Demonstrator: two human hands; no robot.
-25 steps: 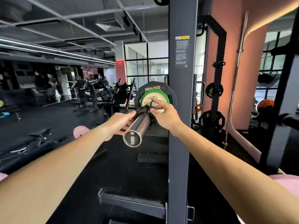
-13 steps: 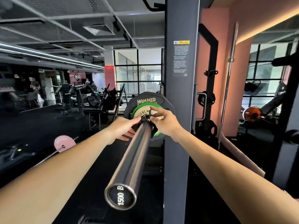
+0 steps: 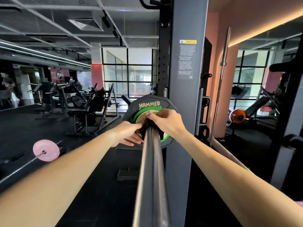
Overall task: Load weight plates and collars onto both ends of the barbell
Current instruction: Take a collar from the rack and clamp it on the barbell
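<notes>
Closer now than half a second back — both hands pressed in tighter against the plates, sleeve end gone below the bottom edge of view. Far left on the floor: a pink plate point(image 3: 45, 150) on another bar, well apart and untouched. Next, left hand point(image 3: 126, 134) beside the barbell sleeve point(image 3: 151, 174), fingers loosely curled with tips at the dark collar point(image 3: 146, 126); full grip or mere steadying, cannot tell. Collar seated against the green-rimmed plate point(image 3: 148, 116), itself flat against the larger black Hammer plate point(image 3: 144, 104) — stacked inboard, presumably so nothing slides along the sleeve. Right hand point(image 3: 165, 122) over the top of the collar, fingers bent and pinched on it, likely squeezing or locking its lever. Just right of the sleeve, the grey rack upright point(image 3: 183, 112), carrying the bar at working height. No bins or trays in sight; this end judged nearly finished, the other end out of view.
</notes>
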